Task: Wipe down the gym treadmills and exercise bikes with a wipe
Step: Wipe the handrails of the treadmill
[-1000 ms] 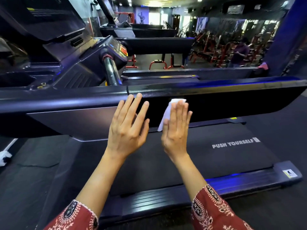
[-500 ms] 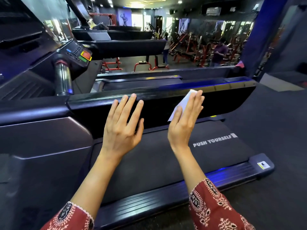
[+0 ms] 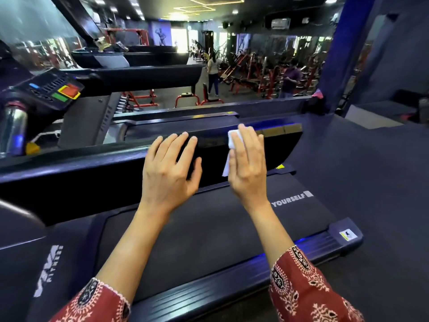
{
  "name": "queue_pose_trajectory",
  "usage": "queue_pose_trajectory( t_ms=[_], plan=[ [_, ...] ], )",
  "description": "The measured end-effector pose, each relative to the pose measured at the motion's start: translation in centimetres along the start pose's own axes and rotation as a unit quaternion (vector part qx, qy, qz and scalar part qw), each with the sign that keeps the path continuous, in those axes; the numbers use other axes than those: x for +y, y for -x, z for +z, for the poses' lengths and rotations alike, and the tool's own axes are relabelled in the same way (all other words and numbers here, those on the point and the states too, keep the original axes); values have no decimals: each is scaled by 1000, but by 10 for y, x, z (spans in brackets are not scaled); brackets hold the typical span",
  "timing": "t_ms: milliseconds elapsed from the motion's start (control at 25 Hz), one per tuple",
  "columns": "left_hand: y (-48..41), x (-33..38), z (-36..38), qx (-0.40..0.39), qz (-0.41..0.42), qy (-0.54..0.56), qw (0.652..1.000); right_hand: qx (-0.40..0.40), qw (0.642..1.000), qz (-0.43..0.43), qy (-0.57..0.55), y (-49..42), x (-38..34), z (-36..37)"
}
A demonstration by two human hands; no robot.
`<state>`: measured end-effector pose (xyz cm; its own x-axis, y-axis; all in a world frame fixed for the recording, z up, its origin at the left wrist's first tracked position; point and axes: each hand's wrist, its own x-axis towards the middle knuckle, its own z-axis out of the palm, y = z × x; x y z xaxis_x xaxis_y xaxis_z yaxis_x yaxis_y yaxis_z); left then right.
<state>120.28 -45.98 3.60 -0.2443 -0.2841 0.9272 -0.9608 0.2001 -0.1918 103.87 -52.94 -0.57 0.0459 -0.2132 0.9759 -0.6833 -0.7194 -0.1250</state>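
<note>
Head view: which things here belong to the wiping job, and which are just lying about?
Job:
wipe
right hand, pressing it on the treadmill side rail
left hand, flat on that rail
treadmill belt below

Lying about:
metal bottle
neighbouring treadmill's button panel
red weight machines
person at the back

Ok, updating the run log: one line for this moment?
step: wiping treadmill side rail | right hand: pressing wipe on rail | left hand: flat on rail
</note>
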Motion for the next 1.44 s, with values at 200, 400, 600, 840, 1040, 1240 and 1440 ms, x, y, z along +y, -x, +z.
queue_pose_trajectory(
  t_ms=[200,400,600,840,1040,1240,1440],
  plan=[
    [-26,44,26,-13,-2,28,1000,-25,999,-34,24,-8,48,-23],
    [-47,89,51,-27,-28,52,998,85,963,242,-82,-22,98,-58],
    [-87,161,89,-43,-64,163,984,44,899,401,-174,-32,131,-110],
    [-114,253,149,-115,-48,281,952,52,870,470,-141,-25,196,-158],
    [-123,315,211,-193,-111,367,903,67,870,477,-105,-13,270,-184],
    [-147,353,298,-207,-83,328,918,25,888,454,-68,-19,365,-191],
    [-160,375,388,-300,-56,246,920,-112,919,377,-17,-25,464,-167]
  ],
)
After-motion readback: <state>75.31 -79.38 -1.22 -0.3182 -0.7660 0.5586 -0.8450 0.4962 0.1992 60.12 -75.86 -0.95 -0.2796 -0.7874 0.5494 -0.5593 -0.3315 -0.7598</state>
